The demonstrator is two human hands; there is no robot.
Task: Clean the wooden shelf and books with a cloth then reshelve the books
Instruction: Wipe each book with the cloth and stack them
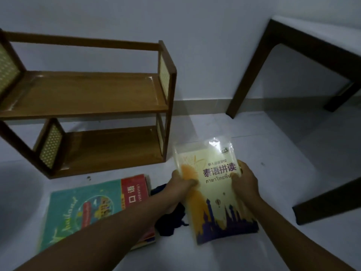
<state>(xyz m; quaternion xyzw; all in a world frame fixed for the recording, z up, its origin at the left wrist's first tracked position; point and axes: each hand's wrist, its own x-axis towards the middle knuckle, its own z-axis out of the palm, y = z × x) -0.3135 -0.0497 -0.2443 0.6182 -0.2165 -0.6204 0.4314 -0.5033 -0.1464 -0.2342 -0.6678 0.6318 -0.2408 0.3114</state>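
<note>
A pale yellow book [213,194] with a purple skyline on its cover is held over the white floor. My left hand [180,182] grips its left edge and my right hand [244,179] grips its right edge. A dark blue cloth [170,222] lies crumpled on the floor under the book's left side, partly hidden by my left arm. The wooden shelf [88,106] with two boards and woven side panels stands against the wall to the upper left, with nothing on it. A teal book [78,210] lies on a red book [134,190] in front of the shelf.
A dark wooden table [304,44] stands at the upper right, one leg [248,83] reaching the floor near the book. A dark bar [328,202] crosses the floor at the right. Small dark specks [88,178] lie by the shelf's base.
</note>
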